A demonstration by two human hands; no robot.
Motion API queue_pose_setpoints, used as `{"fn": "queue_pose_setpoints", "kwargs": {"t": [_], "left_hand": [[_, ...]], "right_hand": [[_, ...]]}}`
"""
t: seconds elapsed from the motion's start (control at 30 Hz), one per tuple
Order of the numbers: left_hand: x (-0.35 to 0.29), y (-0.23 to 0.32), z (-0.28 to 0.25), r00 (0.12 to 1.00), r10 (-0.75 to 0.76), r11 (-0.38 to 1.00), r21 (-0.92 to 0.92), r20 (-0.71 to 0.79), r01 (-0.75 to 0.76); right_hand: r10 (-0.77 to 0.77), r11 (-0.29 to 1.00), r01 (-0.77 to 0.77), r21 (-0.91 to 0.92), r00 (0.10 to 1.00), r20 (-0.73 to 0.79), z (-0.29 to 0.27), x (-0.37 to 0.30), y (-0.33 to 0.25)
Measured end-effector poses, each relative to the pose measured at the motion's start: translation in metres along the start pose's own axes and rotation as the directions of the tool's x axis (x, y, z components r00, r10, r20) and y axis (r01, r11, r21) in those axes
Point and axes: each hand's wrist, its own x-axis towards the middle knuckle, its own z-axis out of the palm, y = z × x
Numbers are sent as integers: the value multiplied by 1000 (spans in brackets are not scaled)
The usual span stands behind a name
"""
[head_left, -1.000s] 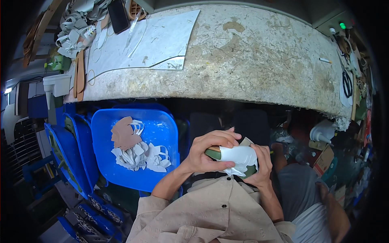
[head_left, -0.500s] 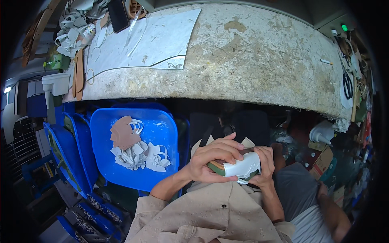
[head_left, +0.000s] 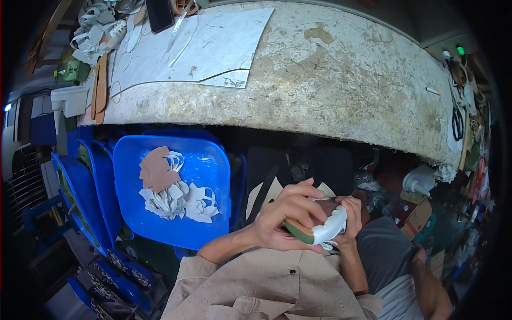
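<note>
In front of my torso I hold a shoe last [head_left: 300, 233] with a green side and a tan sole edge. A white shoe upper [head_left: 332, 225] wraps round one end of it. My left hand [head_left: 282, 217] is closed round the green end, its fingers bent over the top and its thumb side underneath. At the white end my right hand [head_left: 349, 216] grips, the fingertips pressing on the upper's edge. Loose white strips hang below the last. My palms hide part of it.
Left of my hands, a blue tray [head_left: 213, 154] holds brown cut pieces [head_left: 158, 169] and white cut pieces [head_left: 164, 201]. A worn workbench [head_left: 320, 90] spans the far side, with a white sheet [head_left: 224, 40] and a phone [head_left: 159, 15]. Another person's arm [head_left: 431, 285] is at the right.
The last has tilted and turned in my hands, showing less of the white upper's broad face. My left hand has shifted slightly right. The whole view has moved a little.
</note>
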Motion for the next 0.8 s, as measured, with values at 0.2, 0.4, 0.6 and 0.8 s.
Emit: {"fn": "queue_pose_setpoints", "kwargs": {"t": [0.2, 0.4, 0.6, 0.8], "left_hand": [[-12, 0, 1, 972, -136, 991, -42, -194, 130], [-11, 9, -1, 986, -42, 993, 106, -159, 60], [-18, 7, 6, 985, -57, 996, 63, -163, 69], [-14, 9, 9, 967, -84, 996, 8, -239, 88]], "right_hand": [[-24, 998, 21, -63, 999, -45, -4, 2, 2], [-35, 997, 28, -78, 995, -95, 2, 0, 0], [-88, 993, 75, -93, 986, -145, 3, -2, 4], [-129, 984, 111, -138, 982, -136, -2, 6, 5]]}}
